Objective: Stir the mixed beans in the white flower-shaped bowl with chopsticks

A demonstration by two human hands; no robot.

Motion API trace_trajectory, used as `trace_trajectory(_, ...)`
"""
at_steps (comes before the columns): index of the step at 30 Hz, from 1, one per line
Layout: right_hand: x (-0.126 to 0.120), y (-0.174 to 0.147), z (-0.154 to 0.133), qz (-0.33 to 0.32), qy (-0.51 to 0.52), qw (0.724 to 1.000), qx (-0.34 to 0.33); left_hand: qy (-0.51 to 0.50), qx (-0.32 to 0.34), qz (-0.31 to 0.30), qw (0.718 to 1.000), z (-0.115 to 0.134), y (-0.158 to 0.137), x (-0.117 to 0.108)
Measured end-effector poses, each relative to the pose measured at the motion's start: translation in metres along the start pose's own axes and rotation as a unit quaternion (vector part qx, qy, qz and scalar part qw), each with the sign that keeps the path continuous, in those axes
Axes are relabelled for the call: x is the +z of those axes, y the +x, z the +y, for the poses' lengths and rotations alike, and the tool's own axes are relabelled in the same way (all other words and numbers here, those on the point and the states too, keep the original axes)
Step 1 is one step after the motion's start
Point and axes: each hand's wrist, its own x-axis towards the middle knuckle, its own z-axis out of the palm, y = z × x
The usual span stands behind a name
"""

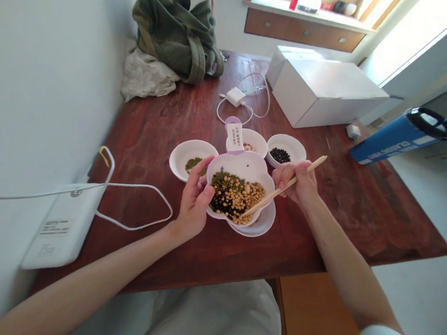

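Note:
My left hand (196, 201) grips the left rim of a white scalloped bowl with a lilac handle (243, 162), which is tilted toward me. Inside it lie mixed green, black and yellow beans (234, 195). In my right hand (296, 181) is a pair of wooden chopsticks (280, 191), their tips down among the yellow beans. Beneath the held bowl shows part of another white bowl (255, 227). Beside my left hand stands a bowl (179, 158) of green beans. Farther back are a bowl (255, 137) with pale beans and a bowl (298, 145) of black beans.
A white charger with cable (236, 96) lies behind the bowls. At the back are a white box (316, 87) and a green bag (173, 27). On the right stands a blue bottle (394, 138). At left lies a white power strip (62, 226) with a looping cord.

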Motion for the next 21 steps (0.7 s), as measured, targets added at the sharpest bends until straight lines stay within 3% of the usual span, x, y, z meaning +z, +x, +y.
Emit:
trace_trajectory(7,0.0031,-0.0004,0.0032,0.029,0.013,0.999,0.007,-0.004,0.043,-0.014,0.999,-0.0003,-0.0006,-0.0002)
trace_trajectory(21,0.0071,-0.0009,0.0069,0.088,0.0,0.995,0.042,0.033,0.049,-0.002,0.998,0.0026,0.0017,-0.0017)
